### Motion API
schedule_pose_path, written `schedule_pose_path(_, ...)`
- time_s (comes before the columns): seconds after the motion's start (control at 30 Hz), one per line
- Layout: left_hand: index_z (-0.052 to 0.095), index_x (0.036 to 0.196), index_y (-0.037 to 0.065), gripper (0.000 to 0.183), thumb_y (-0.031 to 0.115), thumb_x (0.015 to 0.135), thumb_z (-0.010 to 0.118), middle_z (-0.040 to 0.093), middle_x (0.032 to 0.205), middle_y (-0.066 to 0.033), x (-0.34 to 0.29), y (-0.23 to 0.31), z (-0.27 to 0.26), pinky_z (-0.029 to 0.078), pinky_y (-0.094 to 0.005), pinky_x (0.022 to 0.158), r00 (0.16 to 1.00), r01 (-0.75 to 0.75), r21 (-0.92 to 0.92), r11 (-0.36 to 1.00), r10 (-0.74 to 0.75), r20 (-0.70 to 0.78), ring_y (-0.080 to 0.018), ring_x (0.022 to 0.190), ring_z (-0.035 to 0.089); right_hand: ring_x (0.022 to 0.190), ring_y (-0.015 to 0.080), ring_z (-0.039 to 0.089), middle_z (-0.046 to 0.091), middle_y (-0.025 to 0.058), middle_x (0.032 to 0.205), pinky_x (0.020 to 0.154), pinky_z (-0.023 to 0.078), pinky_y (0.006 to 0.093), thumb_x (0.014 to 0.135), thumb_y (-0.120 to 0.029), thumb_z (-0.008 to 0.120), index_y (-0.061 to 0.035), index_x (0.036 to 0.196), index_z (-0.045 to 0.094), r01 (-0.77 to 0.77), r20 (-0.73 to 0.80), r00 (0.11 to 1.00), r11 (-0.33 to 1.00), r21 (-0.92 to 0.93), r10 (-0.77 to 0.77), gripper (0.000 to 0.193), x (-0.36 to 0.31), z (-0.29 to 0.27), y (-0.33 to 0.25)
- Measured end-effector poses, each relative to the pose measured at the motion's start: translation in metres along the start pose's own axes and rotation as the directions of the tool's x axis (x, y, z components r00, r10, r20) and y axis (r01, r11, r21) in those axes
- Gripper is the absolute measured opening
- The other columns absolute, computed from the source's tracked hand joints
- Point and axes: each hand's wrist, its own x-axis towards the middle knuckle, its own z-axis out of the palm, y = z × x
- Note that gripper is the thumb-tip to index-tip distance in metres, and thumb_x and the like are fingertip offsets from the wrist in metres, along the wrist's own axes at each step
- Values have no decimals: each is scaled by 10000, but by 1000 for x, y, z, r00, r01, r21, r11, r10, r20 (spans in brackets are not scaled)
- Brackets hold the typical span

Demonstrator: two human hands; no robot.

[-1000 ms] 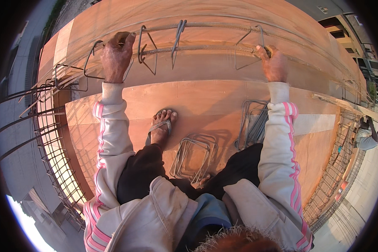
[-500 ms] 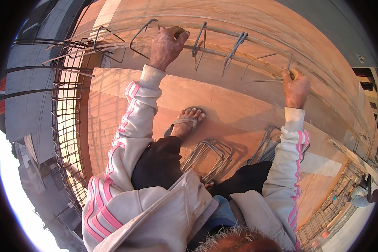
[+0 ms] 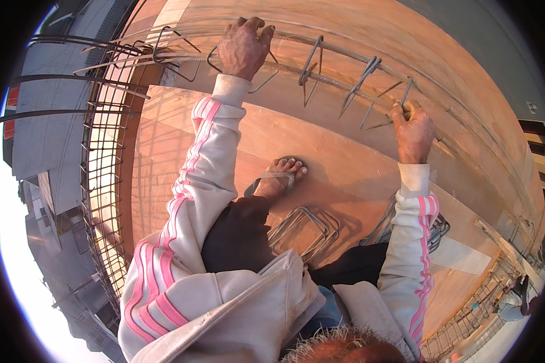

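Two long ribbed steel bars point(image 3: 345, 53) run side by side across the far part of the boards, with bent wire stirrups around them. Over the bars at the left is my left hand point(image 3: 243, 49), its fingers apart and bent. Beneath that hand a stirrup point(image 3: 264, 81) shows in part; whether the fingers touch it is hidden. My right hand point(image 3: 413, 132) pinches a rectangular stirrup point(image 3: 407, 92) at a corner, near the right part of the bars. Between my hands hang a stirrup point(image 3: 312, 65) and a close pair of stirrups point(image 3: 361, 83).
Stacked stirrups point(image 3: 309, 228) lie by my sandalled foot point(image 3: 280, 175), with another bundle point(image 3: 437, 233) beside my right sleeve. Dark bars point(image 3: 72, 78) jut out at the left, above a rebar mesh point(image 3: 103, 199) along the board edge. Another person point(image 3: 515, 302) is at the lower right.
My left hand has shifted left along the bars, over a stirrup, and its fingers have loosened. The stirrup in my right hand has turned. The whole view has shifted slightly.
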Motion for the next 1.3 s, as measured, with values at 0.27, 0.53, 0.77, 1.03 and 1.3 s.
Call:
schedule_pose_path(0.27,749,1001,138,381,485,889,640,742,933,-135,18,-79,-21,543,-498,779,946,93,280,956,-172,274,-363,899,703,723,416,656,670,220,769,669,505,481,847,-222,689,11,900,650,5,17,1000,1000,22,-5,242,2,5,-6)
schedule_pose_path(0.53,742,994,152,422,539,878,617,737,967,-140,32,-119,-29,526,-506,799,958,221,360,906,-271,95,-383,926,692,704,412,642,649,196,739,639,487,502,865,-203,670,2,820,598,108,-46,993,992,69,-105,221,-2,22,-15)
schedule_pose_path(0.77,735,1108,108,501,550,885,660,739,990,-145,10,-49,-19,539,-442,818,978,97,-19,995,-91,186,-315,924,712,726,398,669,668,196,742,637,511,493,872,-255,683,-7,847,645,92,0,996,989,119,-93,252,6,37,-44)
schedule_pose_path(1.03,773,979,45,496,517,908,639,723,763,-105,-6,50,21,538,-383,703,784,84,-257,963,95,613,-224,743,698,793,347,712,724,153,775,726,559,478,883,-475,699,-67,896,736,-78,123,987,974,-213,106,410,33,44,-57)
schedule_pose_path(1.3,771,987,46,426,444,895,648,718,740,-93,-7,44,20,534,-377,686,821,125,-329,936,89,564,-217,693,685,824,290,726,740,135,821,758,564,438,837,-402,743,-66,914,750,-103,284,949,986,-131,137,344,55,68,-80)
